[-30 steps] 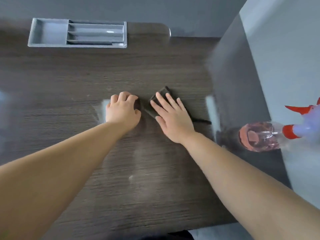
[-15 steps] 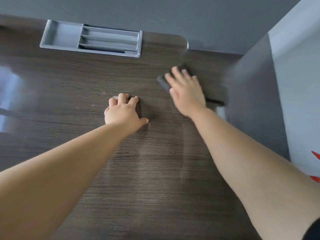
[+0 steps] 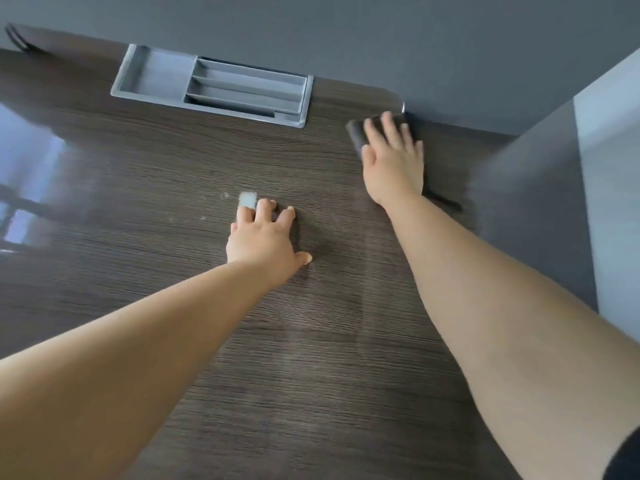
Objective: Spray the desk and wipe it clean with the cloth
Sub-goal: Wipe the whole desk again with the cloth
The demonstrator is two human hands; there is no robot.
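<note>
Window glare is sitting on the far-left part of the desk (image 3: 145,174), dark wood grain, glossy there. A grey tray (image 3: 211,85) is sitting recessed at the back edge, one wide compartment on its left, three narrow slots on its right; contents not discernible. The left hand (image 3: 265,237) is resting mid-desk, palm down, fingers curled with tips pressing on the surface, thumb sticking out to the right, holding nothing. A small pale patch (image 3: 248,199) is showing right at its fingertips, too blurred to tell what it is. Faint light specks are showing on the wood just left of that patch. To the right and further back, the right hand (image 3: 393,157) is lying flat, fingers spread wide, pressing down on the cloth (image 3: 356,133). The cloth is dark, lying on the desk near the back right corner, mostly covered by the hand, its left edge sticking out past the fingers and a thin dark strip trailing out by the wrist. Hand and cloth are motion-blurred. The grey wall (image 3: 381,39) is running along the back edge, and a grey side panel (image 3: 530,209) is standing at the right, just beside the cloth. A dark sleeve (image 3: 627,452) edge is showing at bottom right on the right arm.
</note>
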